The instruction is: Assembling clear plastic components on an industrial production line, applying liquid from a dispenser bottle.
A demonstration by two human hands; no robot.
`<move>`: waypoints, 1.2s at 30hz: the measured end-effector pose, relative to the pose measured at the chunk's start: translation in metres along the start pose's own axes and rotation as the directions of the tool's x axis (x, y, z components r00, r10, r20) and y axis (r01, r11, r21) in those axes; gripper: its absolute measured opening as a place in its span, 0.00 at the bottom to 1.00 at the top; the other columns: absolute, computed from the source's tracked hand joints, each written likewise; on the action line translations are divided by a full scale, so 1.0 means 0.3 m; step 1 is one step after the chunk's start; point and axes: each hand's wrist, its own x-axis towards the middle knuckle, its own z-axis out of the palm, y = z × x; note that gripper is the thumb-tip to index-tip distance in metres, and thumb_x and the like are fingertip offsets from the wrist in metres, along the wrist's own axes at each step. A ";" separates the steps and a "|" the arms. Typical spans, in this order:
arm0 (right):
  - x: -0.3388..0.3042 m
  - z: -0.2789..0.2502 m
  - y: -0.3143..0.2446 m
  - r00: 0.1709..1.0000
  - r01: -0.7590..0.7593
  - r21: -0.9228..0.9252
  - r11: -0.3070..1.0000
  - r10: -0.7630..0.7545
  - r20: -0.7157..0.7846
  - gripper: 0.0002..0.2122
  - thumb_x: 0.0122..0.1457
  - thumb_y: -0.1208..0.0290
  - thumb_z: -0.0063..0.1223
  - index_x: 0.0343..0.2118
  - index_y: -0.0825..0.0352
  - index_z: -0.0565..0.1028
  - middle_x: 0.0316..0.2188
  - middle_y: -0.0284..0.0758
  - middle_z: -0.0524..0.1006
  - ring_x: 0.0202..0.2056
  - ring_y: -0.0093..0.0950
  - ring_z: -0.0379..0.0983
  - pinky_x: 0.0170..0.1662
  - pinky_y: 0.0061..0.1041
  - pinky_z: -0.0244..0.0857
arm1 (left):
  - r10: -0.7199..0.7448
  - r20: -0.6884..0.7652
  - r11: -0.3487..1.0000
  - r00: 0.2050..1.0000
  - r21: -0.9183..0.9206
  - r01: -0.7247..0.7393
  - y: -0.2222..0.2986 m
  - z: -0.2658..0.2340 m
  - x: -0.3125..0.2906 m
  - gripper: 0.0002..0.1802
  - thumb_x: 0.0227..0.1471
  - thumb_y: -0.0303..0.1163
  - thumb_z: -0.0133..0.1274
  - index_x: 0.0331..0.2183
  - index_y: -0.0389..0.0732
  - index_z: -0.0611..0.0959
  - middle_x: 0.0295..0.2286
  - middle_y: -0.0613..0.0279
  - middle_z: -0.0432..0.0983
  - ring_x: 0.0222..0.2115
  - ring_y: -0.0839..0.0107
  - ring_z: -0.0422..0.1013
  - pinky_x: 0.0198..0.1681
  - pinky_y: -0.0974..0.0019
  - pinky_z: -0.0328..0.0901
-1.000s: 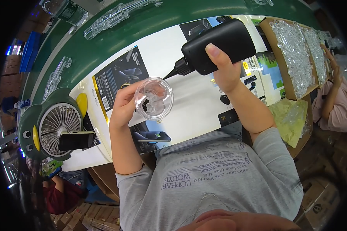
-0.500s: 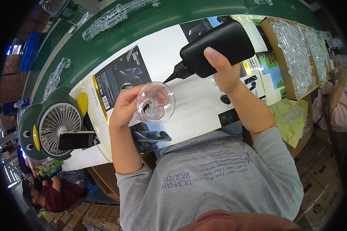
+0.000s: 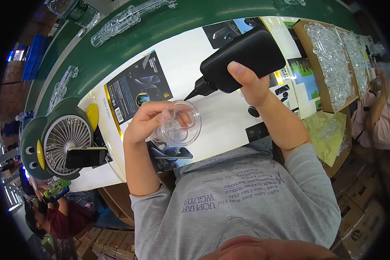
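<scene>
My left hand [image 3: 144, 120] is closed around a clear plastic part [image 3: 190, 139] with a round, flanged rim and a narrower stem; its rim faces up. Gripped in my right hand [image 3: 252, 86] is a black squeeze bottle [image 3: 242, 56], tilted with its pointed nozzle [image 3: 194, 91] down to the left. The nozzle's tip is right at the upper edge of the clear rim; whether it touches, I cannot tell. Beneath both hands lies a white printed sheet [image 3: 221, 117] with pictures of products.
A green fan [image 3: 69, 134] with a phone [image 3: 86, 158] before it stands at the left. Clear tubular parts [image 3: 117, 28] lie on the green table [image 3: 177, 19]. Cardboard boxes of clear parts [image 3: 329, 60] stand at the right, near yellow paper [image 3: 327, 134]. Other people sit on both sides.
The clear part has shifted slightly down and right and turned in my left hand. The black bottle has dipped a little, its nozzle staying by the rim.
</scene>
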 end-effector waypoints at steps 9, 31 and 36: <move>-0.012 0.003 -0.007 0.994 -0.106 0.020 0.994 0.105 0.040 0.11 0.46 0.70 0.53 0.33 0.67 0.70 0.29 0.31 0.73 0.29 0.20 0.70 0.34 0.20 0.67 | -0.054 0.051 0.995 0.997 -0.081 0.058 -0.016 0.003 0.001 0.20 0.53 0.35 0.46 0.40 0.26 0.75 0.28 0.51 0.75 0.28 0.68 0.71 0.34 0.67 0.66; -0.019 0.018 0.001 0.984 -0.165 0.025 0.986 0.162 0.079 0.17 0.45 0.67 0.54 0.38 0.68 0.69 0.32 0.34 0.73 0.34 0.23 0.70 0.39 0.23 0.66 | -0.170 0.087 0.985 0.982 0.016 0.170 -0.038 -0.016 -0.009 0.23 0.53 0.40 0.45 0.39 0.25 0.75 0.28 0.52 0.74 0.28 0.68 0.71 0.33 0.67 0.65; 0.034 0.007 0.055 0.990 0.014 0.060 0.998 -0.006 -0.141 0.11 0.52 0.68 0.50 0.37 0.66 0.69 0.33 0.29 0.71 0.35 0.19 0.68 0.39 0.19 0.63 | -0.178 0.033 0.984 0.984 -0.010 0.178 -0.032 -0.009 -0.005 0.22 0.53 0.39 0.45 0.40 0.27 0.75 0.28 0.53 0.74 0.28 0.68 0.71 0.34 0.67 0.65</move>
